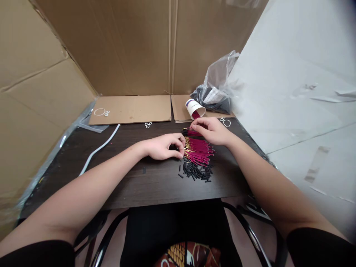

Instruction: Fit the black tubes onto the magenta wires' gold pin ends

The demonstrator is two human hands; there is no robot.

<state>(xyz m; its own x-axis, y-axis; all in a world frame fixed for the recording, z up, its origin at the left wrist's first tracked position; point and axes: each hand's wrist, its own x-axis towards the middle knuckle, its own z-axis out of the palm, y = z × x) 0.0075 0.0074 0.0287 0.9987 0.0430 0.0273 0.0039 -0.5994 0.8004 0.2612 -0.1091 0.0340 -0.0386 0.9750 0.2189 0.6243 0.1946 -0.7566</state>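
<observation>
Thin magenta wires with gold-coloured ends lie side by side in a pile on the dark table. My left hand is at the gold ends, its fingers curled and thumb bent in towards them; whatever is between the fingertips is too small to make out. Just above the pile, my right hand pinches a magenta wire, whose gold tip points left. Beneath that hand lies a smaller row of wires with black ends. Short black tubes are heaped on the near side of the pile.
A paper cup lies tipped with magenta wires in its mouth. Behind it is a clear bag of dark pieces. Rubber bands and a pale tube are on the table. Cardboard walls enclose the back and left.
</observation>
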